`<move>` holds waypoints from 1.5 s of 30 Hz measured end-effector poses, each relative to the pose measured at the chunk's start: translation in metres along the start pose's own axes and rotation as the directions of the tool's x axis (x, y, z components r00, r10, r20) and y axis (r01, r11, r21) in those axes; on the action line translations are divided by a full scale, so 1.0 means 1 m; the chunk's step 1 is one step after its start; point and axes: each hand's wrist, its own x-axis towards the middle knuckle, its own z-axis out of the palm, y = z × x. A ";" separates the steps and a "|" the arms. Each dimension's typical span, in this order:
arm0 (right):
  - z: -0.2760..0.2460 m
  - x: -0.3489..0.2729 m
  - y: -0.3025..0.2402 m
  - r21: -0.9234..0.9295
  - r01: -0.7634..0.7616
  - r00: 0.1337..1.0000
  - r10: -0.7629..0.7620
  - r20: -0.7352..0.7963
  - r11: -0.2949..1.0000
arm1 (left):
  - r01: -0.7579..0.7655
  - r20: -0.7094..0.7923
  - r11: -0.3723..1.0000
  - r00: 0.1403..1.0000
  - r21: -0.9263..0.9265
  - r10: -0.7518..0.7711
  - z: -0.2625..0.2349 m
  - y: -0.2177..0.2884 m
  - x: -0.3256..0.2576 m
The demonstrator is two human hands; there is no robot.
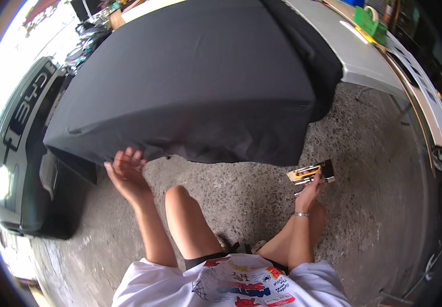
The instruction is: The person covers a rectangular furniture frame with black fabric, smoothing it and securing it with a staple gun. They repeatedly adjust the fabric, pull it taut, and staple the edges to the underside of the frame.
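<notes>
my left hand (125, 174): open, fingers at the black cloth (190, 77) hem, ready to lift it. my right hand (310, 190): gripping a yellow-and-black tool (310, 172), raised clear of the floor (241, 189).

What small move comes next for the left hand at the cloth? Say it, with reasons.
Probably close the left hand on the black tablecloth's hanging edge: its fingers are spread open right against the hem, holding nothing, while the right hand already grips a yellow staple gun.

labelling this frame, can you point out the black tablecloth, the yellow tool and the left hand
black tablecloth (190, 77), head view, on the flat top of the cloth
yellow tool (309, 172), head view, on its yellow body above the right hand
left hand (125, 174), head view, on the middle of the hand
</notes>
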 end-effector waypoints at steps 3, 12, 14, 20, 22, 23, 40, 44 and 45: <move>0.008 -0.008 -0.011 0.038 -0.018 1.000 0.019 -0.022 0.999 | 0.024 0.279 0.999 0.960 0.032 -0.033 0.028 0.043 0.035; -0.003 -0.005 -0.028 -0.203 0.417 0.909 -0.405 0.099 0.886 | 0.253 0.415 0.966 0.875 0.050 -0.251 0.060 0.068 0.089; 0.006 -0.014 -0.066 -0.399 0.573 0.818 -0.527 0.229 0.716 | 0.327 0.479 0.944 0.835 -0.036 -0.271 0.054 0.072 0.091; 0.051 -0.010 -0.243 -0.422 0.906 0.265 -0.812 0.520 0.025 | 0.352 0.397 0.930 0.873 -0.107 -0.284 0.065 0.071 0.081; 0.076 -0.007 -0.297 -0.460 0.879 0.400 -0.723 0.563 0.129 | 0.331 0.366 0.937 0.890 -0.114 -0.270 0.071 0.069 0.077; 0.095 -0.014 -0.321 -0.609 0.774 0.318 -0.725 0.611 -0.174 | 0.311 0.339 0.943 0.905 -0.114 -0.258 0.072 0.069 0.073; 0.218 0.111 -0.359 -0.591 0.601 0.547 -0.262 0.795 -0.538 | 0.285 0.463 0.959 0.849 0.007 -0.256 0.090 0.057 0.012; 0.221 0.109 -0.358 -0.558 0.579 0.547 -0.223 0.807 -0.595 | 0.274 0.427 0.962 0.872 -0.019 -0.240 0.091 0.059 0.009; 0.222 0.109 -0.357 -0.558 0.574 0.556 -0.215 0.803 -0.599 | 0.269 0.418 0.963 0.876 -0.013 -0.239 0.091 0.060 0.009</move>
